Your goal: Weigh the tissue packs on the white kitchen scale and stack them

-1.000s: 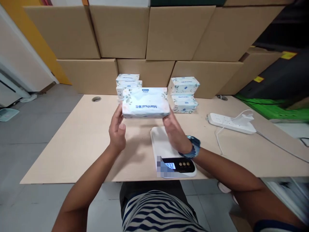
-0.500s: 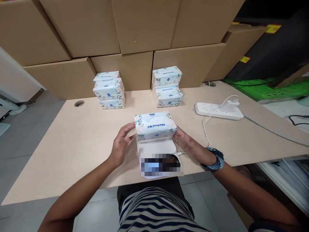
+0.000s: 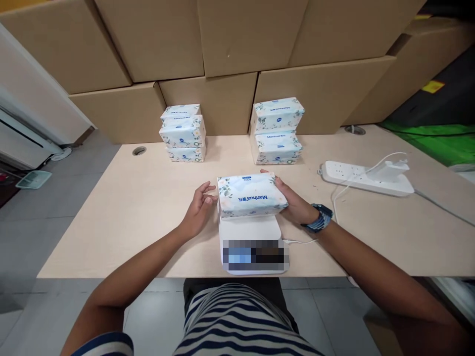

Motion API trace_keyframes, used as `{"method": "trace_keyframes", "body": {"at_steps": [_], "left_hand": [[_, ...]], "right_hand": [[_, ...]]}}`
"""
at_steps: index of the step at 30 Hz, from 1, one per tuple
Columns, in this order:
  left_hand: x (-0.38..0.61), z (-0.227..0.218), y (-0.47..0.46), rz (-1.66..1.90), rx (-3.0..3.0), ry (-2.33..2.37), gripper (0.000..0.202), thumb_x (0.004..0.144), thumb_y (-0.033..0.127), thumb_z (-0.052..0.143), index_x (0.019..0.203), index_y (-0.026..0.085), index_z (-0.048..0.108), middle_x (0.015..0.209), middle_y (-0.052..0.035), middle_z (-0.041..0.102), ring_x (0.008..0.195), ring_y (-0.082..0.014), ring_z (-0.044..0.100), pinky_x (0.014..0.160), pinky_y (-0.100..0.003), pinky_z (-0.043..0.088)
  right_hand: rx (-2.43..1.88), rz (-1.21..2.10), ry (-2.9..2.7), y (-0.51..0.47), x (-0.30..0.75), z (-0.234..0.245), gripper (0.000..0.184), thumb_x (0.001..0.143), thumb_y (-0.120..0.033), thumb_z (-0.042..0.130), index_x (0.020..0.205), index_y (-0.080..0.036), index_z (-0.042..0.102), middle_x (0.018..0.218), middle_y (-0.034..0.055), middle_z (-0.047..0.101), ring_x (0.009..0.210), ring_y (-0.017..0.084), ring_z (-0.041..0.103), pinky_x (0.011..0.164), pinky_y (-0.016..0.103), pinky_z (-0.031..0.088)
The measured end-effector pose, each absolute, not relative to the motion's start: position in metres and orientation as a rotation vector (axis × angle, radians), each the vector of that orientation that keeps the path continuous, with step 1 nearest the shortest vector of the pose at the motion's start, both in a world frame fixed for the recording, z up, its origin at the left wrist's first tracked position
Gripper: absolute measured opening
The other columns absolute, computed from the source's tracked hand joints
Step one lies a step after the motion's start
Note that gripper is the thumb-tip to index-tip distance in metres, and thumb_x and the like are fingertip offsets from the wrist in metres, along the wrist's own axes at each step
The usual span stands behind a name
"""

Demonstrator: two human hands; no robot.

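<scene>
A white tissue pack with blue lettering (image 3: 251, 196) lies on the back part of a white kitchen scale (image 3: 249, 231) near the table's front edge. My right hand (image 3: 295, 201), with a watch on the wrist, is wrapped round the pack's right end. My left hand (image 3: 199, 210) is just off the pack's left end with its fingers spread, the fingertips at or barely short of the wrapper. The scale's display is blurred out.
Two stacks of the same tissue packs stand at the back of the beige table (image 3: 122, 207): one on the left (image 3: 182, 132), one on the right (image 3: 276, 131). A white power strip (image 3: 365, 178) with a plugged charger and cable lies at right. Cardboard boxes (image 3: 230, 44) wall the rear.
The tissue pack came down from mid-air onto the scale. My left hand has loosened from its end, while my right hand stays on the pack. The camera view shifted.
</scene>
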State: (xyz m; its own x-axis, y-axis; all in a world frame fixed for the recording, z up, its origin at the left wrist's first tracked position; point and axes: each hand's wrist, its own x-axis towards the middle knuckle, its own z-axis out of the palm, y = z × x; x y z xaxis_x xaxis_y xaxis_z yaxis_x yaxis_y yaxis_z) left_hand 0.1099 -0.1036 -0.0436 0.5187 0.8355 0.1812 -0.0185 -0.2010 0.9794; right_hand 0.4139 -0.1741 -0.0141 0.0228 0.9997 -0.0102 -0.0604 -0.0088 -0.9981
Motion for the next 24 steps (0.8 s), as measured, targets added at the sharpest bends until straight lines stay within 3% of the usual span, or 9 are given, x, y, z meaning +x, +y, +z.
{"method": "trace_keyframes", "body": {"at_steps": [7,14,18,24], "left_hand": [[0.114,-0.049,-0.099,0.904,1.644,0.636,0.067,0.102,0.062,0.063,0.16,0.034,0.045,0.154,-0.0129,0.059,0.128,-0.0238,0.065,0.114,-0.048,0.051],[0.115,-0.032,-0.108,0.946,1.823,0.674,0.05,0.106,0.06,0.057,0.145,0.028,0.063,0.131,-0.0105,0.073,0.121,-0.0236,0.069,0.109,-0.045,0.054],[0.115,-0.021,-0.112,0.925,1.985,0.752,0.046,0.108,0.059,0.053,0.134,0.026,0.07,0.126,-0.0112,0.075,0.117,-0.0249,0.071,0.104,-0.044,0.056],[0.116,-0.021,-0.112,0.913,2.024,0.747,0.041,0.108,0.055,0.054,0.133,0.026,0.069,0.127,-0.0101,0.074,0.117,-0.0234,0.07,0.104,-0.044,0.056]], "right_hand": [[-1.047,1.26,-1.099,-0.179,0.412,-0.015,0.048,0.095,-0.067,0.063,0.123,-0.029,0.068,0.134,0.0048,0.077,0.131,0.031,0.07,0.112,0.049,0.058],[-1.094,1.3,-1.123,-0.19,0.413,-0.01,0.05,0.089,-0.072,0.069,0.114,-0.029,0.068,0.12,0.0053,0.078,0.117,0.032,0.074,0.094,0.046,0.064],[-1.122,1.285,-1.16,-0.196,0.418,-0.012,0.05,0.092,-0.073,0.067,0.116,-0.03,0.068,0.119,0.0052,0.078,0.114,0.032,0.073,0.095,0.046,0.063],[-1.162,1.264,-1.173,-0.197,0.424,-0.02,0.051,0.094,-0.075,0.063,0.117,-0.03,0.069,0.115,0.004,0.077,0.108,0.03,0.073,0.103,0.048,0.06]]}}
